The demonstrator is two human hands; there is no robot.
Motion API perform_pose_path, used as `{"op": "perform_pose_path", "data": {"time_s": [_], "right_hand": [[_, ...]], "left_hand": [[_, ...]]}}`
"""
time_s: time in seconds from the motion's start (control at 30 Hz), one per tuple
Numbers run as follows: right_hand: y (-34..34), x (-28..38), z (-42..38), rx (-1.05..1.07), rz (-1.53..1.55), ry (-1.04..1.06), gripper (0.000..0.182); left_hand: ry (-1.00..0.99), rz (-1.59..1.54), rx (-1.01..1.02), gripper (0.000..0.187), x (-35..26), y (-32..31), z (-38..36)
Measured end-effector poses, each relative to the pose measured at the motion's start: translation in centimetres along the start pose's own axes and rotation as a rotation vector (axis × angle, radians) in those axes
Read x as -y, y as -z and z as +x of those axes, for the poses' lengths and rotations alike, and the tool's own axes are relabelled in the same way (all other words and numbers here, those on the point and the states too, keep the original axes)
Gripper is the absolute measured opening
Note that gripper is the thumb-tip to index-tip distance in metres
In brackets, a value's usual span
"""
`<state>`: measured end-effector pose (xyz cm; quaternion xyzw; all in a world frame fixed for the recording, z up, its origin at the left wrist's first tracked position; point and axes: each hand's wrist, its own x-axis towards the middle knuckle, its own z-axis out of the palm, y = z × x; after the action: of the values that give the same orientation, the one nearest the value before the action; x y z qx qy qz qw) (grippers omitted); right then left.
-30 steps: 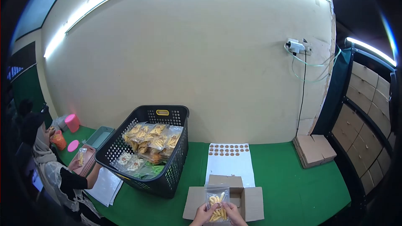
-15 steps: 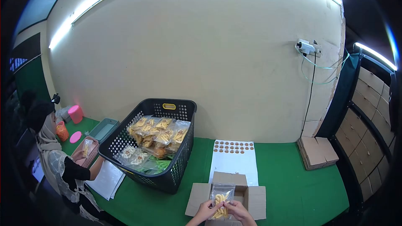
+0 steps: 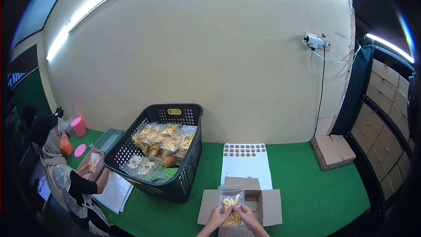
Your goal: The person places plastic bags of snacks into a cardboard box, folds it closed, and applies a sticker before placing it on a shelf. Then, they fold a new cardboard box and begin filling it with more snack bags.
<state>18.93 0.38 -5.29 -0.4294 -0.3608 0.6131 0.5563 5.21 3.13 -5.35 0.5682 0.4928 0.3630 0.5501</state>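
A clear zip bag of pale yellow curled snacks [image 3: 231, 199] is held upright between my two hands. My left hand [image 3: 217, 217] grips its left side, fingers behind and thumb on the front. My right hand [image 3: 248, 218] grips the other side, and both thumbs meet on the front of the bag. Whatever lies under the thumbs is hidden. Below and behind the bag stands an open cardboard box [image 3: 271, 206] with its flaps spread. Beyond the box lies a white sheet [image 3: 245, 169] with rows of small round brown stickers [image 3: 244, 150].
Left of the box, a black basket [image 3: 188, 171] holds several bags of snacks [image 3: 169, 138]. Flattened cardboard [image 3: 334, 149] is stacked at the right on the green table [image 3: 315, 193]. At far left a co-worker [image 3: 72, 184] stands by a pink basket [image 3: 97, 171] and white sheets [image 3: 113, 191].
My thumbs have come together on the bag's front, the right one moving inward. The bag remains in both hands. The view has shifted slightly, and the co-worker's hand has moved at the pink basket.
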Motion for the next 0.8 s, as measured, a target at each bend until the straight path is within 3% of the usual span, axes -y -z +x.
{"op": "perform_pose_path", "data": {"time_s": [0.07, 0.43, 0.53, 0.73, 0.8], "right_hand": [[0.3, -1.1, 0.6, 0.006, -0.107, 0.058, 0.026], [0.7, -1.8, 0.8, -0.050, -0.047, 0.065, 0.024], [0.7, -1.1, 0.3, -0.064, -0.020, 0.074, 0.024], [0.0, 1.2, -0.5, -0.027, -0.077, 0.081, 0.023], [0.4, 1.4, -0.6, -0.012, -0.068, 0.092, 0.024]], "left_hand": [[-0.017, -0.021, -0.032, 0.030, -0.7, -0.1, -0.4], [0.097, -0.323, 0.114, 0.032, 0.0, 0.2, -0.6], [0.043, -0.413, 0.024, 0.033, -0.4, -0.6, -0.6], [0.031, -0.153, 0.027, 0.030, 0.5, -0.4, 0.4], [0.012, -0.236, 0.090, 0.030, -0.1, -0.3, 0.3]]}}
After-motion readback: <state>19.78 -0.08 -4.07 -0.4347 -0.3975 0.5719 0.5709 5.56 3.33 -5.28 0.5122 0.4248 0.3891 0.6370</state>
